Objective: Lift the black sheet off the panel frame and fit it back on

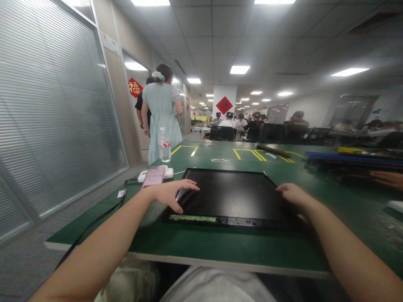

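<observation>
A black flat display panel (233,191) lies face up on the green tabletop in front of me. Along its near edge a narrow strip of green circuit board (193,218) shows in the dark frame. My left hand (176,193) is over the panel's left edge, thumb and fingers spread apart with nothing between them. At the right edge, my right hand (292,194) has its fingers closed on the rim of the panel; some of those fingers are hidden.
Left of the panel are a phone (153,178), a white power strip (168,172) and a water bottle (164,145). Dark bars with a blue strip (346,157) lie at right, near another person's hand (388,179). A person in a pale dress (162,109) stands beyond the table.
</observation>
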`<state>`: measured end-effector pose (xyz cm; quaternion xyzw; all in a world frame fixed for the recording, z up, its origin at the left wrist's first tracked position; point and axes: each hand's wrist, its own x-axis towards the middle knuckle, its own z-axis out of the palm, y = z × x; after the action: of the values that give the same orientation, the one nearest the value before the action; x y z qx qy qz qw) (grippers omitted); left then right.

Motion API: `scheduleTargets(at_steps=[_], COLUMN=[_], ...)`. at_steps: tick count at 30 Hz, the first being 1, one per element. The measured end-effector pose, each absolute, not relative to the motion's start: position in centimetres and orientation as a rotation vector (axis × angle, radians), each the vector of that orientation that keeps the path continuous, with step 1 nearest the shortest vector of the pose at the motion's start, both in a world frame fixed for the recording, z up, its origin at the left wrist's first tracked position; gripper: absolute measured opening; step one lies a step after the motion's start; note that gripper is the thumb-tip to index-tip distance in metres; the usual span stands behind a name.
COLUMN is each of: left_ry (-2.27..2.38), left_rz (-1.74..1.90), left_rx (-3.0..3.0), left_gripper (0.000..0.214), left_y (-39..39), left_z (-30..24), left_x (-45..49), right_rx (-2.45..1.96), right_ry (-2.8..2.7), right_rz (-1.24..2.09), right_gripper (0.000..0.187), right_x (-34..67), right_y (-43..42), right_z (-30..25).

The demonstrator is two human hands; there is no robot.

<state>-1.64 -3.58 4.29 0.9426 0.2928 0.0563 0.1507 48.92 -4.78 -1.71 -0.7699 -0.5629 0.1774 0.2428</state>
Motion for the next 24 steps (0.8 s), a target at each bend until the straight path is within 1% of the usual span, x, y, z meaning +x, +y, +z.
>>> scheduleTargets(at_steps=[5, 9, 13, 20, 24], left_ry=[1.116, 1.36, 1.463, 1.432, 1.446], left_rz=[0.195, 0.21, 0.184, 0.152, 0.112], left_rx=[2.682, 2.749, 2.765, 2.786, 2.775], left_gripper=[0.058, 0.044, 0.041, 0.039, 0.04], left_y=[-3.0, -2.0, -1.4, -1.0, -1.0], left_z=[3.6, 2.9, 2.6, 2.3, 2.2], left_x=[-1.6, -1.6, -1.7, -1.9, -1.9], right_rx=[-2.084, -2.091, -2.083, -2.069, -2.057], right_ry=[-1.551, -1.569, -1.576, -1.492, -1.421], right_rz=[0.492, 0.48, 0.494, 0.579, 0.624], right_gripper=[0.044, 0.039, 0.041, 0.046, 0.044], right_x=[48.9, 49.0, 49.0, 49.2, 49.2], right_y=[-4.8, -4.7, -4.6, -4.5, -4.5], right_z=[-1.6, -1.4, -1.5, -1.6, -1.4])
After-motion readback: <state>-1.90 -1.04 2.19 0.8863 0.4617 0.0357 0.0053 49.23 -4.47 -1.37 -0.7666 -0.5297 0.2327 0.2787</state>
